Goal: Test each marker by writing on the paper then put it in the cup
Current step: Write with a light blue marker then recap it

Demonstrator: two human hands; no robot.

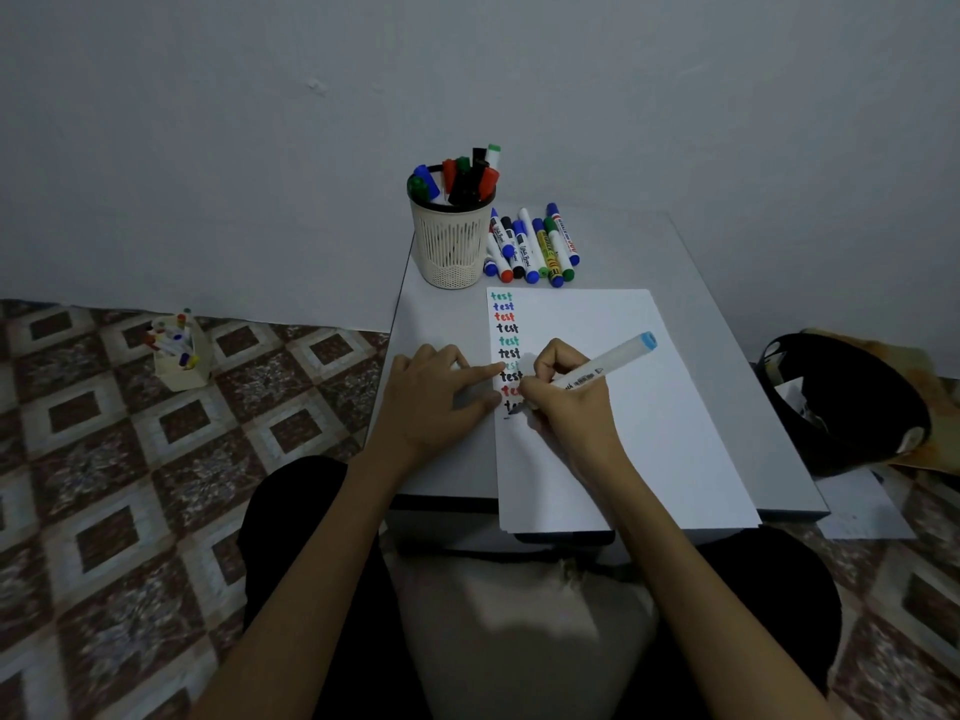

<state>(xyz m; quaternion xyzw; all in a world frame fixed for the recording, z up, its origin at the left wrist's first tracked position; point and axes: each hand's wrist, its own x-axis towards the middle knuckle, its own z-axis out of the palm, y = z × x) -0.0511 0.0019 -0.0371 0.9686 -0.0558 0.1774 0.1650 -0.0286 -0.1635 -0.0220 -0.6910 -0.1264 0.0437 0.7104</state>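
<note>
A white sheet of paper (623, 407) lies on a small grey table (447, 324), with a column of coloured "test" words down its left edge. My right hand (563, 397) grips a white marker with a light blue end (613, 358), tip down on the paper below the last word. My left hand (439, 392) rests flat on the table, fingertips pressing the paper's left edge. A cream mesh cup (451, 241) behind the paper holds several capped markers. A row of several loose markers (535, 249) lies to the right of the cup.
A wall runs close behind the table. On the tiled floor to the left stands a small box of markers (179, 350). A black bag (847, 402) sits on the floor at the right, with loose paper (867, 506) beside it. My legs are under the table's near edge.
</note>
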